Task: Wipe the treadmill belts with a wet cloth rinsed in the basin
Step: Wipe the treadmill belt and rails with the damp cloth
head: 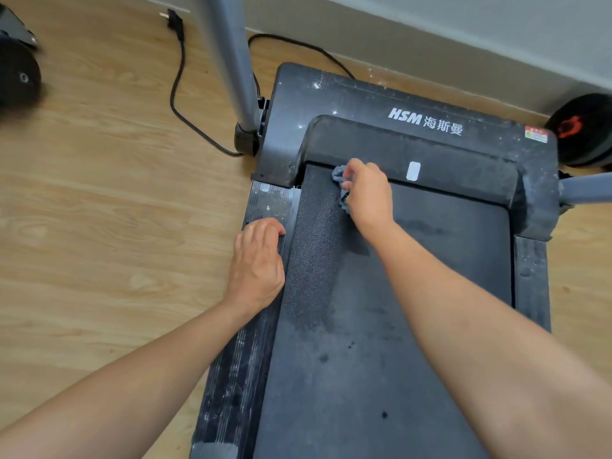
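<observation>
Wiping the top end of the treadmill belt (381, 326), just below the motor cover (414, 150).
Head view: the right hand (367, 193) has its grip bunched round the grey cloth (338, 175), pressed to the belt; the left hand (256, 263) rests on the side rail (265, 200), holding nothing (likely a brace). The next move probably calls for strokes down the dusty belt.

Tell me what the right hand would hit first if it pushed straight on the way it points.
The right hand, gripping the cloth, points forward and slightly left along the belt. It would likely meet the raised lip of the motor cover almost at once; depth is hard to judge.
</observation>
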### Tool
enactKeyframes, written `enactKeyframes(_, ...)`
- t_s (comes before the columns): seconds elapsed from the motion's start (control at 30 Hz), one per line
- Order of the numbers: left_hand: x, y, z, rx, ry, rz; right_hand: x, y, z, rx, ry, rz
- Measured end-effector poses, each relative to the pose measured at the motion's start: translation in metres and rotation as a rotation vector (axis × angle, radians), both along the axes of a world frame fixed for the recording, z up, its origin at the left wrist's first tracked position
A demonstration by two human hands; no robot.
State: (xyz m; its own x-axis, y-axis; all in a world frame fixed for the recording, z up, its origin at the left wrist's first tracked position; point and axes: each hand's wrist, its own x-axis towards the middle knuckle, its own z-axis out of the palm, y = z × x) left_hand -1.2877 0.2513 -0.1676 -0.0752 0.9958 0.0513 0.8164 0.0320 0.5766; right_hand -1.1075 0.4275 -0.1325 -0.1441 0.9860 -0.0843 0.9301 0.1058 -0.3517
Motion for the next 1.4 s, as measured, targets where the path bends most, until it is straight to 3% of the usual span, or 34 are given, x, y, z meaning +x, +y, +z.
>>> enactKeyframes(0.13, 0.0, -0.001, 0.001, 0.004, 0.011, 0.002, 0.019, -0.093, -0.013, -0.011, 0.054, 0.054)
enactKeyframes(0.3, 0.002, 0.001, 0.001, 0.023, 0.005, 0.01, 0.046, -0.222, -0.007, -0.21, 0.021, 0.309)
enactKeyframes(0.4, 0.002, 0.001, 0.001, 0.032, -0.003, 0.019, 0.045, -0.164, -0.003, -0.225, 0.09, 0.309)
enactKeyframes(0.5, 0.002, 0.0, -0.001, 0.033, -0.004, 0.022, 0.023, -0.055, 0.002, -0.173, 0.153, 0.074)
enactKeyframes(0.57, 0.002, 0.0, -0.002, 0.031, 0.0, 0.017, 0.013, 0.007, 0.009, -0.165, 0.051, -0.027)
enactKeyframes(0.63, 0.001, 0.0, -0.002, 0.03, 0.008, 0.018, 0.012, 0.032, 0.014, -0.135, -0.048, 0.031)
enactKeyframes(0.8, 0.002, -0.001, -0.002, 0.037, 0.038, 0.027, 0.05, -0.079, 0.004, -0.161, 0.083, -0.02)
enactKeyframes(0.97, 0.004, -0.001, -0.003, 0.051, 0.08, 0.021, 0.086, -0.205, -0.001, -0.296, 0.044, 0.26)
enactKeyframes(1.03, 0.005, -0.002, -0.001, 0.072, 0.102, -0.038, 0.09, -0.186, 0.001, -0.236, 0.031, 0.231)
enactKeyframes(1.17, 0.005, -0.005, -0.001, 0.12, 0.152, -0.269, 0.073, -0.061, -0.002, -0.046, 0.061, -0.059)
enactKeyframes(1.27, 0.005, -0.005, -0.003, 0.108, 0.225, -0.359, 0.052, 0.009, 0.004, -0.049, 0.045, -0.096)
enactKeyframes(1.4, 0.004, -0.005, -0.002, 0.08, 0.242, -0.331, 0.067, -0.035, 0.0, -0.04, 0.099, -0.024)
